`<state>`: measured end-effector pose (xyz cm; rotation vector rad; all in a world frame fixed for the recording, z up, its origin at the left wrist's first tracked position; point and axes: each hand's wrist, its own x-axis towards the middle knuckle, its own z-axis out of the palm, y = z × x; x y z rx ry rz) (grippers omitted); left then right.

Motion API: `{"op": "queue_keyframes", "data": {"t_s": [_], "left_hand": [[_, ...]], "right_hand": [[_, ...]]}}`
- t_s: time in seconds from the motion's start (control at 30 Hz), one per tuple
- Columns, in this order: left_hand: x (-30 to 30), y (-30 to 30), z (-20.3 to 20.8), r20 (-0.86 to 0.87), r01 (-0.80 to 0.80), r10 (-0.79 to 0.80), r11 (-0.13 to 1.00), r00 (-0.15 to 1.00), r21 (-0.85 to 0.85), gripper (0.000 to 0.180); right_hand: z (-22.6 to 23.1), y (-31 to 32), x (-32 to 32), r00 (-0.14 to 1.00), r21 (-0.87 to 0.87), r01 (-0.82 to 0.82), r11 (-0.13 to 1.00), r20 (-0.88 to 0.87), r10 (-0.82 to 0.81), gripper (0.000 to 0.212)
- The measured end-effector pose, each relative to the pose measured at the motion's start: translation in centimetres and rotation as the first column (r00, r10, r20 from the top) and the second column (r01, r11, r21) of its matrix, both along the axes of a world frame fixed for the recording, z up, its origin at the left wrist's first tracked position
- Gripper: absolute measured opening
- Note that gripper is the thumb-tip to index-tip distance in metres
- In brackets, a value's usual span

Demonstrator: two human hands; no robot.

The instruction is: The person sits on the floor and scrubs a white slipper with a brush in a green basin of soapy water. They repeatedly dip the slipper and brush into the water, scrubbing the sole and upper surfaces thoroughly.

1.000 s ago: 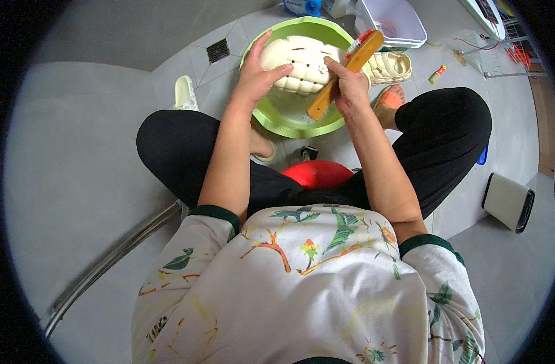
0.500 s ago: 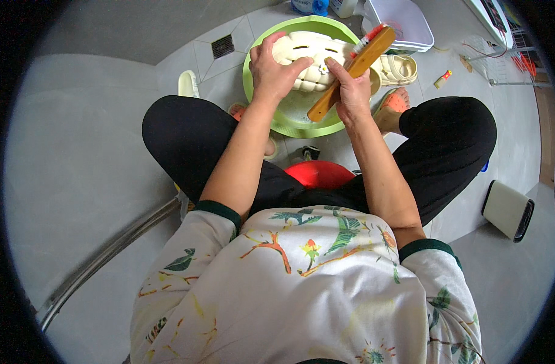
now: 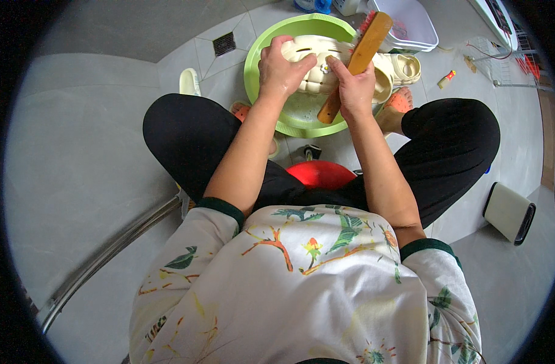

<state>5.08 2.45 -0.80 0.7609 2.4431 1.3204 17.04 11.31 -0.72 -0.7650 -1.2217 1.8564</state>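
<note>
While the person sits low over the floor, the head view looks straight down on both forearms reaching forward.

Head view, left hand: the left hand [image 3: 281,71] is curled closed over the near left edge of a cream-coloured clog shoe [image 3: 317,67], fingers wrapped on it and gripping it.

Head view, right hand: the right hand [image 3: 354,90] is closed in a fist around the shaft of a wooden scrubbing brush [image 3: 357,57], thumb pressed toward the shoe.

Brush: it runs slantwise, handle end low by the right wrist, head high and to the right; reddish bristles show at the top end, lying against the shoe's right side.

Shoe: it is held over the middle of a green basin [image 3: 262,51], above the basin's wet bottom, between the two hands.

Basin: it stands on grey floor tiles just ahead of the knees, between the black-trousered legs.

Nearby: a second cream clog [image 3: 404,68] lies just right of the basin, a white tub [image 3: 411,27] beyond it, a floor drain [image 3: 224,43] to the left, a red stool [image 3: 320,174] under the person.
</note>
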Motion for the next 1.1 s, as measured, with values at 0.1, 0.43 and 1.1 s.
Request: {"op": "queue_keyframes", "data": {"t_s": [0.1,0.43,1.1], "left_hand": [[0.0,0.1,0.4,-0.001,0.026,-0.026,0.998,1.0,-0.051,0.073],[0.2,-0.4,-0.1,-0.016,0.065,-0.065,0.997,0.998,0.051,0.073],[-0.7,0.7,-0.2,0.211,-0.004,0.015,0.999,0.977,-0.05,0.077]], "right_hand": [[-0.4,-0.1,-0.1,1.0,-0.035,0.006,0.999,0.008,-0.005,0.043],[0.2,0.2,0.2,1.0,-0.014,-0.011,1.0,0.022,0.011,0.042],[-0.1,0.1,0.1,0.998,0.018,-0.021,1.0,0.065,0.02,0.036]]}}
